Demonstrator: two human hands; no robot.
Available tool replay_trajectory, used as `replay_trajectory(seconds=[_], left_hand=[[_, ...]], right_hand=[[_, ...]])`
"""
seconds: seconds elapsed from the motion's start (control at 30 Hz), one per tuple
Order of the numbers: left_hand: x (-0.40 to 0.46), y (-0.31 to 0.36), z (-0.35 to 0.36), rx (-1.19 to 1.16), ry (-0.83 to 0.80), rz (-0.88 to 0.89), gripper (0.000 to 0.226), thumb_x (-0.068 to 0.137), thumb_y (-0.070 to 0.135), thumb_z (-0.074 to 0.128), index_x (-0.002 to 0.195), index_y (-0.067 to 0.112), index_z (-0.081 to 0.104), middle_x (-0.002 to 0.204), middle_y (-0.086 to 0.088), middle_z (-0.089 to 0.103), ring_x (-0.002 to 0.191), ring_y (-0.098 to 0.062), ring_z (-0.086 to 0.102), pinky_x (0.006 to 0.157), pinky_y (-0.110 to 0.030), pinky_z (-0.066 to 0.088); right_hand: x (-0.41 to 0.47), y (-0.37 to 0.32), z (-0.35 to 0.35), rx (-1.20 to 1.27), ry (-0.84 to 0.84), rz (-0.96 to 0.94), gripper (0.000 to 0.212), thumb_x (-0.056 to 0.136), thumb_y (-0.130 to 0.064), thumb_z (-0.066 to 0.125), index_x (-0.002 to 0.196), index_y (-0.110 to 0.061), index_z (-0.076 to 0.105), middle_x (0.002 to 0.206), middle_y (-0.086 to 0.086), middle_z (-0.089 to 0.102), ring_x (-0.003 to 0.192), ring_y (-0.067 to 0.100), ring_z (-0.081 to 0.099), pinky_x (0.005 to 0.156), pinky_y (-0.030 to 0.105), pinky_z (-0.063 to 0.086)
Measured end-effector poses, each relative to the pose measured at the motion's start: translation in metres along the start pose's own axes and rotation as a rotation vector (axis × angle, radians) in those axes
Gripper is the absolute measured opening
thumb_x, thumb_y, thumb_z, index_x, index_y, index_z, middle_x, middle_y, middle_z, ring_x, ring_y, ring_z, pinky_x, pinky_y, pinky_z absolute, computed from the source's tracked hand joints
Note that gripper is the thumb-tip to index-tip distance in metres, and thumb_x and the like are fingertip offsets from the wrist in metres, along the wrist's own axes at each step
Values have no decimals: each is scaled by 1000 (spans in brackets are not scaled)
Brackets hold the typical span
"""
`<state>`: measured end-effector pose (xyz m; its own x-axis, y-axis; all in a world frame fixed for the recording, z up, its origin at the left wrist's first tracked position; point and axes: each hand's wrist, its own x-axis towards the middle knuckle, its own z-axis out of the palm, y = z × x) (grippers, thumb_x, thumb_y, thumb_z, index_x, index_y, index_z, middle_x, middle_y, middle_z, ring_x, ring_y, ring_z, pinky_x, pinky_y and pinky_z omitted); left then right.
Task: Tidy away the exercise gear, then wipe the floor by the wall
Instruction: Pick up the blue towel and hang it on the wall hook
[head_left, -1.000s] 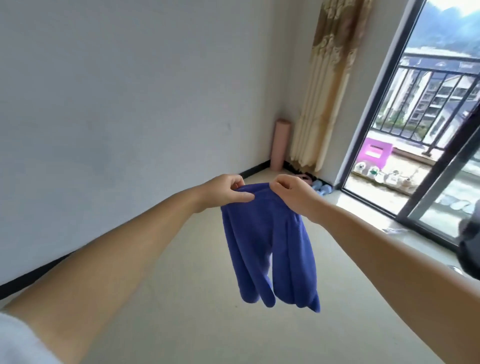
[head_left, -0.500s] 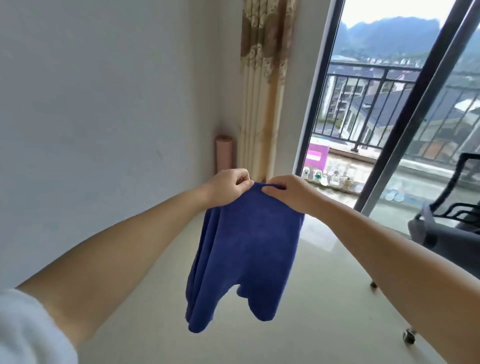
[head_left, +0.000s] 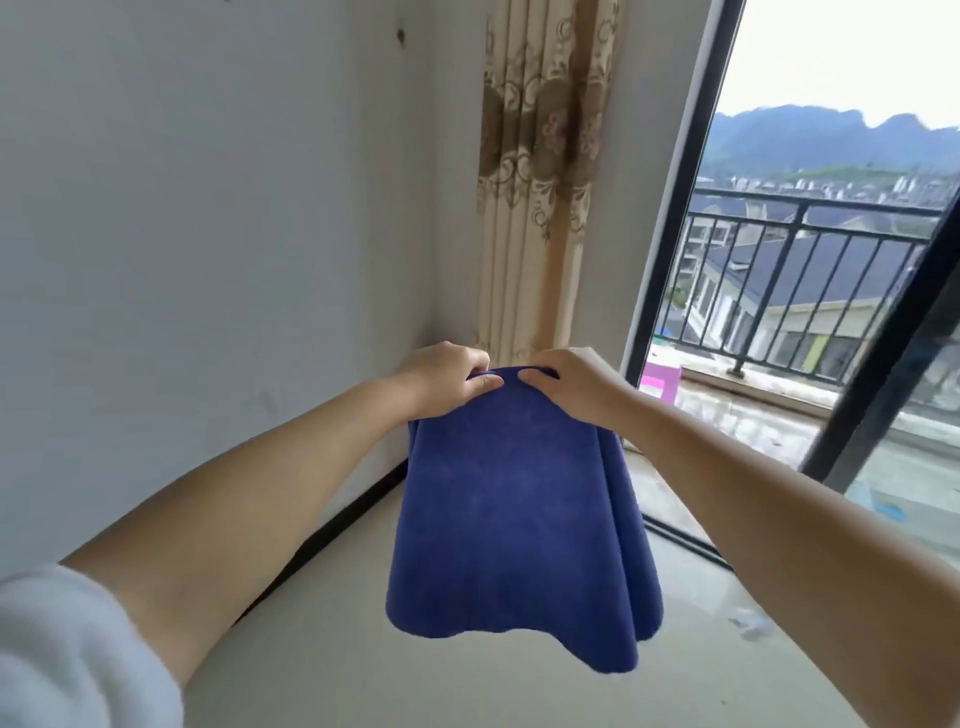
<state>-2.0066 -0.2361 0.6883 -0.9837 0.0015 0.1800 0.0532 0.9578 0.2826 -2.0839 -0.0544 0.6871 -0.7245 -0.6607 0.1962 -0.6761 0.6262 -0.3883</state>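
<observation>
A dark blue cloth (head_left: 519, 519) hangs in front of me, spread wide and held up by its top edge. My left hand (head_left: 447, 376) pinches that edge on the left and my right hand (head_left: 571, 387) pinches it on the right, thumbs almost touching. Both arms reach forward at chest height. The cloth's lower hem hangs free above the pale floor (head_left: 337, 649) beside the white wall (head_left: 208, 234). The pink rolled mat seen earlier in the corner is hidden behind my hands and the cloth.
A black skirting strip (head_left: 332, 525) runs along the wall's foot. A beige patterned curtain (head_left: 540, 182) hangs in the corner. A black-framed sliding glass door (head_left: 675, 208) opens onto a balcony with a railing (head_left: 810, 291) and a purple stool (head_left: 661, 379).
The view has swung up and to the right, toward the corner and balcony. The cloth has opened from a bunched, dangling shape into a wide hanging sheet. Both hands keep their hold.
</observation>
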Motion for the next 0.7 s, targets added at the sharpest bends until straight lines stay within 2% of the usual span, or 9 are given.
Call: replay_trajectory(seconds=[0.1,0.2,0.33,0.43,0.53,0.63,0.7], left_hand=[[70,-30,-10,35,16,-48,32,96,45,45,71,25,43,66,10,47,59,-7,44,58,-30,35],[127,-71,-28,67,53,-103,36,96,44,45,66,27,38,65,10,46,59,-9,42,55,-28,31],[202,-139,-57,153,90,-181,39,96,45,44,63,26,35,64,8,44,56,-9,39,52,-28,28],[262,-187,-83,216,155,-173,38,96,45,43,65,24,38,63,8,44,56,-9,39,52,-28,28],[322,-234,-114,264,198,-153,36,96,47,42,75,18,48,64,7,47,59,-11,43,53,-28,31],[373,-278,-148,312,217,-167,38,96,47,42,70,20,45,64,5,47,61,-16,46,53,-29,31],[401,-304,-167,349,240,-176,40,97,47,42,65,22,40,62,5,46,57,-14,44,51,-29,29]], right_hand=[[86,25,-8,-18,-29,-20,35,96,-42,45,72,-19,57,73,0,61,71,23,58,64,40,48],[170,31,-8,14,-20,-80,36,95,-42,46,72,-16,58,70,0,60,66,22,55,59,37,45],[281,29,-1,28,-12,-144,37,96,-42,45,73,-17,58,71,0,59,66,21,54,59,35,43],[369,26,-4,28,51,-206,38,95,-43,46,74,-15,59,72,1,60,71,23,57,63,37,47],[455,23,-11,36,107,-247,38,95,-43,46,75,-13,59,72,1,60,71,24,56,64,37,47],[537,16,-19,26,124,-275,37,95,-43,46,71,-17,56,71,0,60,70,22,56,64,36,46],[586,8,-24,21,132,-320,38,96,-43,46,66,-20,51,68,-1,57,67,21,53,62,36,44]])
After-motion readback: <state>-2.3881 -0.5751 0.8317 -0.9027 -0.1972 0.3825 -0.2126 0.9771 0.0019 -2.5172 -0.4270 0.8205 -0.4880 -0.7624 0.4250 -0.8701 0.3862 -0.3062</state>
